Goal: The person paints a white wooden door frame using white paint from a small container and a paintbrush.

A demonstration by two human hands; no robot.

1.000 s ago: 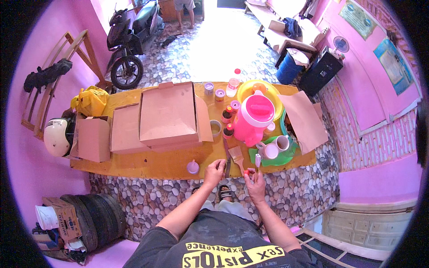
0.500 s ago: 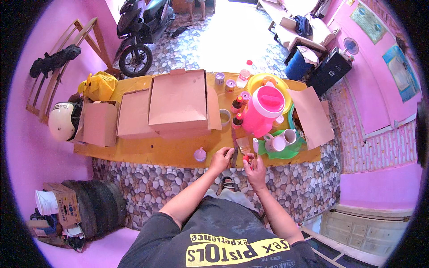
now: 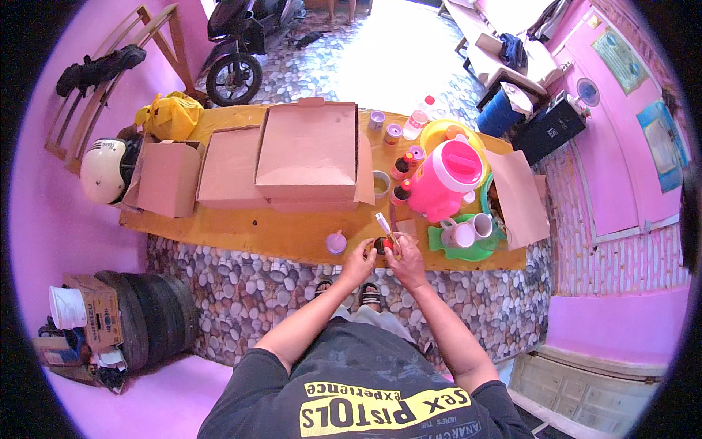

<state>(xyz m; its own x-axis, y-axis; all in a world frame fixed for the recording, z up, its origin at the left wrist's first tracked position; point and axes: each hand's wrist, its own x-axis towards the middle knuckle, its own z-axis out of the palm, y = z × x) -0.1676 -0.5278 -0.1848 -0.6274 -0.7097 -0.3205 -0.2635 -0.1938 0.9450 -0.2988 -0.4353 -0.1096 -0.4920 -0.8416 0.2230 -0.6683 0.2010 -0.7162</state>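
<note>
My left hand (image 3: 357, 264) and my right hand (image 3: 407, 265) meet at the table's near edge. Between their fingertips is a small dark-and-red object (image 3: 383, 245); its kind cannot be made out. My right hand is closed on its red end, and the left fingers pinch the dark end. A slim tool with a white handle (image 3: 382, 222) rises out of my right hand; its lower part is hidden by the fingers. Just left of my hands stands a small lilac cup (image 3: 336, 241). A flat brownish piece (image 3: 406, 229) lies beyond my right hand.
Cardboard boxes (image 3: 311, 150) fill the table's left and middle. To the right are a pink jug (image 3: 444, 179), dark bottles with red caps (image 3: 400, 193), a green tray (image 3: 475, 252) with mugs (image 3: 458, 235), and an open carton (image 3: 521, 197). A scooter (image 3: 245, 51) stands beyond.
My hands have come together, the right moving left to meet the left. The white-handled tool has moved left with it. My left fingers now touch the dark-and-red object. The view has shifted slightly.
</note>
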